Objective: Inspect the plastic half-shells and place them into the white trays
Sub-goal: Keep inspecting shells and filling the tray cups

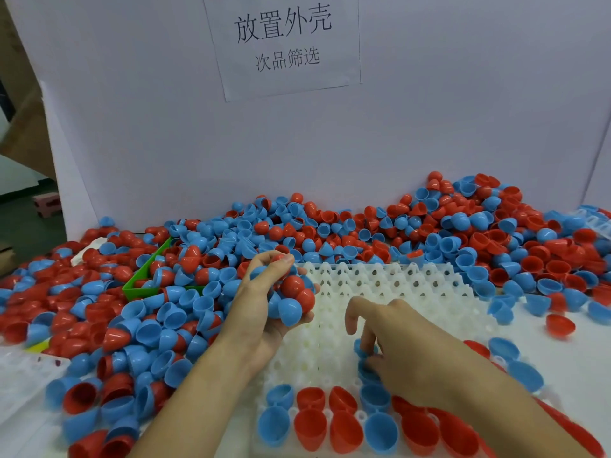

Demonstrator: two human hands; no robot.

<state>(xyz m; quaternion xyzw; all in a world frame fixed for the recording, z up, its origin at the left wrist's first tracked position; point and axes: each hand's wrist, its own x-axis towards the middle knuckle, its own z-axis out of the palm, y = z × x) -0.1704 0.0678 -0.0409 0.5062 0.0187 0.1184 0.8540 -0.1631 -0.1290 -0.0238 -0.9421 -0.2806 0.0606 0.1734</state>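
the left hand point(264, 302) is raised over the near left part of the white tray point(390, 285), fingers curled round a handful of shells point(291, 300), smooth red and blue domes bunched in the palm. the right hand point(396, 335) reaches down onto the tray, fingertips pinching a blue shell point(360, 347) at one of the tray's pockets; the fingers cover most of it, so how it sits in the pocket is hard to make out. the tray is a moulded white plastic grid of round pockets and small pointed bumps. its nearest rows point(327, 414) hold glossy red and blue shells, open side up, and the lowest row is cut off by the picture's edge. behind and to the left, a big loose pile of shells point(429, 233) covers the table, partly burying a green bin point(145, 276). a paper sign point(284, 44) with printed characters hangs on the pale board point(463, 110) at the back.
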